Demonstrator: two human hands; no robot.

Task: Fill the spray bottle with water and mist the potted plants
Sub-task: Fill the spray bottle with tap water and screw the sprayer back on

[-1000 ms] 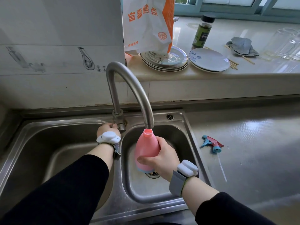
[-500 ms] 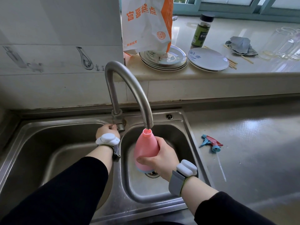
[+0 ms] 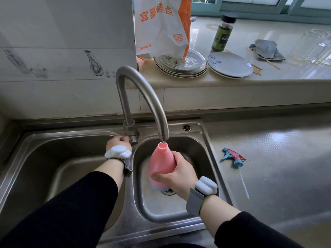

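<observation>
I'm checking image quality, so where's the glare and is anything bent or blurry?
Head view: window light glares off the countertop and windowsill; wide-angle distortion bows the sink edges; the pink bottle and both hands look sharp.

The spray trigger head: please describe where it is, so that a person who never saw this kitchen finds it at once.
Start at the steel double sink and look to the metal counter on its right side. The spray trigger head lies there on its side, apart from the pink bottle. It is blue and red with a long clear tube, the only thing on that counter.
</observation>
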